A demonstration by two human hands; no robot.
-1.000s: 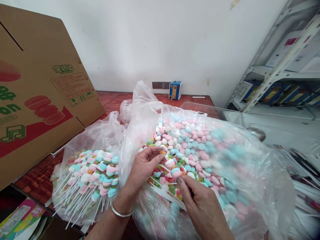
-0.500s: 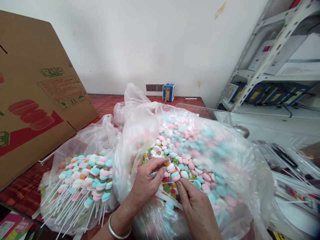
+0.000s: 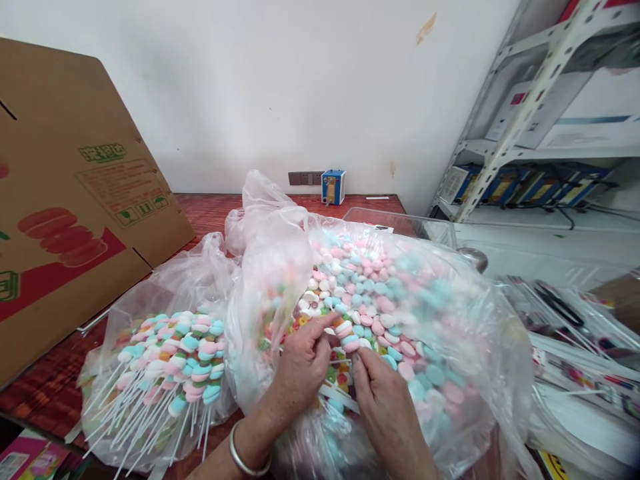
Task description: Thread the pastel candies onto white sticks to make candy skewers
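My right hand (image 3: 387,400) is closed on the lower end of a candy skewer (image 3: 347,335), a stack of pink, white and blue candies. Its stick is mostly hidden by the fingers. Beside the upper end of the stack is my left hand (image 3: 306,353), index finger reaching towards the top candy and the other fingers curled. Whatever its fingertips pinch is too small to make out. Both hands are over a large open plastic bag (image 3: 270,247) of loose pastel candies (image 3: 377,307) and gummy rings (image 3: 300,321). White sticks (image 3: 340,395) lie under the hands.
Left of the bag, finished-looking candy skewers (image 3: 175,353) lie piled on another plastic bag (image 3: 200,267). A cardboard box (image 3: 65,153) stands at the left. A small blue device (image 3: 333,187) is by the wall. Metal shelving (image 3: 500,153) and packaged items (image 3: 575,373) are at the right.
The skewer's top has come slightly clear of the left fingers, whose index finger is now straighter. The right hand keeps its grip. The whole view has shifted a little.
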